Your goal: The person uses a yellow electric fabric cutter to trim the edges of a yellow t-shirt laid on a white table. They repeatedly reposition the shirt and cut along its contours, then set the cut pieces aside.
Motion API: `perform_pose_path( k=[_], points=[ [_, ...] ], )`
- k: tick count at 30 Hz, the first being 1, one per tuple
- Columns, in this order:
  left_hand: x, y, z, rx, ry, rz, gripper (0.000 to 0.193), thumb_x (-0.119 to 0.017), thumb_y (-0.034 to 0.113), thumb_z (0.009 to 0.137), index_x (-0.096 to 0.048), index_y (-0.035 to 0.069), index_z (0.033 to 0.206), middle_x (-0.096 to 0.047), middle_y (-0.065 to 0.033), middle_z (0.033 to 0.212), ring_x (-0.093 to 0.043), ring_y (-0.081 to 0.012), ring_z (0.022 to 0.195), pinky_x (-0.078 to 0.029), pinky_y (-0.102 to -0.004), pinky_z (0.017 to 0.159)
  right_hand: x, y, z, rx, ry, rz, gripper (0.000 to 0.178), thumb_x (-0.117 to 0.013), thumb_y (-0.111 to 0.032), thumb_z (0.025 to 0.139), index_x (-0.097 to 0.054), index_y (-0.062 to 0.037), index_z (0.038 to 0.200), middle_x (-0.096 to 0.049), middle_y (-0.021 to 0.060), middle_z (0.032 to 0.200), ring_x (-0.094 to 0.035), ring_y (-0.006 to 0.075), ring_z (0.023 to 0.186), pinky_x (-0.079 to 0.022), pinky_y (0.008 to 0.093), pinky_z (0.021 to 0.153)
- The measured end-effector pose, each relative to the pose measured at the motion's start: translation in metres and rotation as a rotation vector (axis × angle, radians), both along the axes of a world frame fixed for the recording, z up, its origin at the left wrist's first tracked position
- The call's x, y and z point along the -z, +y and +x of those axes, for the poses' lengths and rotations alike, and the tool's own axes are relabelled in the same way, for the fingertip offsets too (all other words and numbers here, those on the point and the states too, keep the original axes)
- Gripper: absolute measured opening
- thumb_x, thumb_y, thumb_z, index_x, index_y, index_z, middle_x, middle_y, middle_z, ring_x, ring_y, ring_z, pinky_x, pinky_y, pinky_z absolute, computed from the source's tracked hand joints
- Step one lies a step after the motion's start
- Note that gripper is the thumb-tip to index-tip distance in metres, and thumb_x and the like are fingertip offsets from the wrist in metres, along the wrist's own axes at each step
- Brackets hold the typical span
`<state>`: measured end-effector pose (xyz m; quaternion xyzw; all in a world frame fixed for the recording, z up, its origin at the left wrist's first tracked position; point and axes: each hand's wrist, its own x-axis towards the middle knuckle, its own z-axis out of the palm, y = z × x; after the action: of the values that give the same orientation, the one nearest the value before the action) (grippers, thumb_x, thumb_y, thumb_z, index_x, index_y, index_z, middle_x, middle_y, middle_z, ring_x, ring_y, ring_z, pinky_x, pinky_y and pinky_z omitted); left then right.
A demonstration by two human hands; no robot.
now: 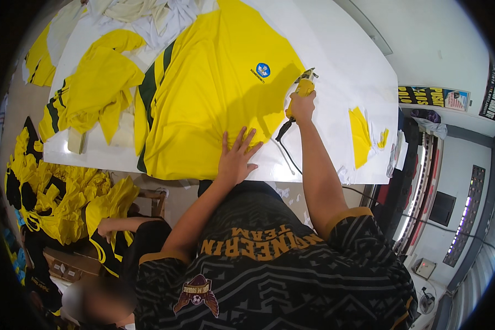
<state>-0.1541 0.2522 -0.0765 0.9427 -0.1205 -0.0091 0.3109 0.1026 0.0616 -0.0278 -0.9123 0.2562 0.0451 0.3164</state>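
Observation:
A large piece of yellow fabric (203, 93) with dark green stripes on its left side lies spread on the white table (341, 71). It bears a small round blue emblem (263, 70). My left hand (238, 157) rests on the fabric's near part, open, its fingers spread. My right hand (303, 105) is closed around a yellow handheld electric fabric cutter (304, 87). The cutter's metal head is at the fabric's right edge; whether the blade touches the cloth is too small to tell. A dark cord (292, 157) trails from its rear toward the table's near edge.
Yellow scraps (359, 137) lie at the table's right end. More crumpled yellow fabric (99, 80) lies at left, with white cloth (154, 19) at the far side. A heap of yellow garments (60, 192) and a co-worker's arm (129, 224) are at lower left.

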Motion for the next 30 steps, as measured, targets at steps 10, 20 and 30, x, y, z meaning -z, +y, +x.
perform_pose_path(
  k=[10,20,30],
  points=[
    [0.0,0.002,-0.003,0.018,0.05,-0.005,0.086,-0.082,0.056,0.093,-0.052,0.037,0.17,-0.027,-0.001,0.188,-0.018,-0.0304,0.175,-0.008,-0.0792,0.133,0.001,-0.003,0.049,0.099,-0.01,0.015,0.1,-0.078,-0.024,0.091,-0.021,-0.0071,0.171,-0.069,0.0349,0.139,-0.074,0.0509,0.123,-0.064,0.0562,0.101],
    [0.004,0.01,-0.013,-0.035,0.046,0.122,0.081,-0.078,0.061,0.095,-0.054,0.038,0.168,-0.025,-0.0022,0.189,-0.018,-0.0303,0.175,-0.008,-0.0781,0.134,-0.004,-0.059,-0.016,-0.292,0.044,-0.112,0.106,-0.077,-0.023,0.097,-0.009,-0.0054,0.176,-0.078,0.0333,0.112,-0.08,0.0502,0.101,-0.064,0.0574,0.083],
    [-0.08,0.024,-0.04,-0.096,0.402,0.37,0.056,-0.076,0.054,0.1,-0.076,0.014,0.138,-0.059,-0.0178,0.159,-0.041,-0.0429,0.158,-0.031,-0.0714,0.121,-0.067,-0.177,-0.263,-0.492,0.263,0.003,0.107,-0.072,-0.02,0.099,-0.004,-0.0218,0.182,-0.076,0.0363,0.119,-0.074,0.0583,0.108,-0.059,0.061,0.094]
  ],
)
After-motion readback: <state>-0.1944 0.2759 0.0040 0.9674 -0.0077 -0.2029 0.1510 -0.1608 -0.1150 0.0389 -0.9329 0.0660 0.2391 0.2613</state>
